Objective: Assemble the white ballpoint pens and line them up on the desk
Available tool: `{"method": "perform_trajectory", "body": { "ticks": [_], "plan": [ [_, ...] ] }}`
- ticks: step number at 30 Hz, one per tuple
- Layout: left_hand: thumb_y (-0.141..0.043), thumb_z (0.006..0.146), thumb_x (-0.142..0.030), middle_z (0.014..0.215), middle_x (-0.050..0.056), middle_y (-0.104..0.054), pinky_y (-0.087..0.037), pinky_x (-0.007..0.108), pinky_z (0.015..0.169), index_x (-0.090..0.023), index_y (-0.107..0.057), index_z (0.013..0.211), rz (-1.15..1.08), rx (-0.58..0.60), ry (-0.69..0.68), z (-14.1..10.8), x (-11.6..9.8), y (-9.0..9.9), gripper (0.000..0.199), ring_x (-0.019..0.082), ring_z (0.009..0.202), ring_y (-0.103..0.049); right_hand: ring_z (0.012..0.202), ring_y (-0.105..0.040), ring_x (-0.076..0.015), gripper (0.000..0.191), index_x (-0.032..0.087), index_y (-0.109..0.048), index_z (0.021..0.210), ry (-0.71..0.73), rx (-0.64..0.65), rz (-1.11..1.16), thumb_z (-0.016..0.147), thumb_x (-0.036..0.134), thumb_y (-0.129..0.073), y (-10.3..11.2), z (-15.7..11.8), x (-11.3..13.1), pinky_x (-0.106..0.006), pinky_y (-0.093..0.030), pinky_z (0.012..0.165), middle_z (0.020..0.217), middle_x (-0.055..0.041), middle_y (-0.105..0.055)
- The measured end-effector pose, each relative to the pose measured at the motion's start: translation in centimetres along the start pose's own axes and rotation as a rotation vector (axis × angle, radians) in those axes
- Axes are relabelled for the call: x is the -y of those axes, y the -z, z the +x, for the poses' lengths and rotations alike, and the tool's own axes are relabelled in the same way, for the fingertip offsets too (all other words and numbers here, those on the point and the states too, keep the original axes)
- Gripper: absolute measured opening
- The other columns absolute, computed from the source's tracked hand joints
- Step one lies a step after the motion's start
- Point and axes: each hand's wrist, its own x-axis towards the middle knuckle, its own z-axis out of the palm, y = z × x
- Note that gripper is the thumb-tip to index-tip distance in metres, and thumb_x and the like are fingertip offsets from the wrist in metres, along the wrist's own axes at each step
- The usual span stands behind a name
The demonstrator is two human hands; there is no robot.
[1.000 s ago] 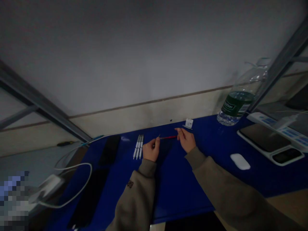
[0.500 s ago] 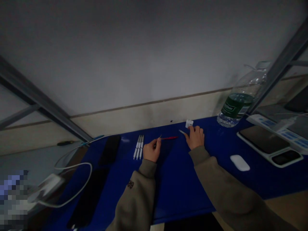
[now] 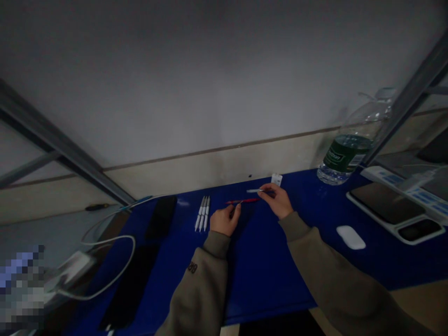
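My left hand (image 3: 224, 220) is closed in a pinch on a small thin piece (image 3: 241, 202); only its pale tip shows past the fingertips, so its kind is unclear. Between the thumb and fingers of my right hand (image 3: 277, 201) is a pale, slim pen barrel (image 3: 252, 191), its end pointing left. Just beyond my left fingertips lies a red pen (image 3: 249, 200) on the blue table (image 3: 261, 266). Three white pens (image 3: 202, 213) with grey tips lie side by side to the left of my left hand. Behind my right hand is a small white tag (image 3: 276, 179).
A large water bottle (image 3: 345, 151) stands back right, near a digital scale (image 3: 388, 205) and a power strip (image 3: 385, 177). A white rounded case (image 3: 351, 237) lies at right. Dark phone-like slabs (image 3: 161, 215) and a white cable (image 3: 131, 261) occupy the left side.
My right hand has moved a little left, away from the tag, bringing the pale barrel with it. My left hand has shifted slightly right, still pinching.
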Motion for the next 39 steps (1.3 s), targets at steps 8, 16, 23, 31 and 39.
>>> {"method": "perform_trajectory", "body": {
  "ticks": [8,16,23,31,39],
  "plan": [
    [-0.021,0.09,-0.057,0.059,0.004,-0.06,-0.022,0.026,0.049,-0.019,-0.062,0.07,0.04,0.073,-0.01,0.0,0.0,-0.2,0.059,0.015,0.057,-0.057,0.074,-0.061,-0.0172,0.027,0.018,-0.059,0.09,-0.127,0.092,0.33,0.072,0.037,-0.065,-0.9,-0.7,1.5,-0.03,-0.046,0.068,0.081,-0.0047,-0.066],
    [-0.021,0.09,-0.057,0.059,0.004,-0.06,-0.022,0.025,0.049,-0.02,-0.062,0.072,0.036,0.082,-0.002,0.0,-0.1,-0.1,0.059,0.015,0.056,-0.057,0.073,-0.063,-0.0176,0.027,0.018,-0.059,0.093,-0.131,0.133,0.36,0.072,0.033,-0.067,-1.2,-0.9,1.4,-0.029,-0.045,0.065,0.078,-0.0046,-0.066],
    [-0.021,0.09,-0.057,0.06,0.004,-0.061,-0.026,0.025,0.05,-0.019,-0.061,0.07,0.027,0.101,-0.011,0.0,-0.2,0.0,0.059,0.016,0.058,-0.058,0.073,-0.061,-0.017,0.026,0.018,-0.06,0.093,-0.117,0.09,0.322,0.072,0.032,-0.066,-1.3,-1.0,1.6,-0.029,-0.045,0.064,0.076,-0.0041,-0.066],
    [-0.024,0.09,-0.053,0.071,0.005,-0.064,-0.035,0.025,0.054,-0.02,-0.061,0.082,0.046,0.146,-0.039,-0.1,-0.6,0.3,0.05,0.018,0.066,-0.061,0.076,-0.062,-0.0166,0.025,0.019,-0.06,0.091,-0.142,0.233,0.309,0.071,0.03,-0.068,-1.8,-1.4,1.6,-0.029,-0.045,0.066,0.08,-0.004,-0.067],
    [-0.036,0.087,-0.046,0.082,0.006,-0.066,-0.041,0.028,0.063,-0.023,-0.057,0.099,0.075,0.208,-0.05,-0.5,-0.7,-0.1,0.034,0.022,0.077,-0.063,0.076,-0.062,-0.0154,0.022,0.017,-0.061,0.087,-0.152,0.464,0.243,0.071,0.032,-0.067,-3.0,-2.3,1.2,-0.031,-0.046,0.073,0.082,-0.0043,-0.067]
  ]
}}
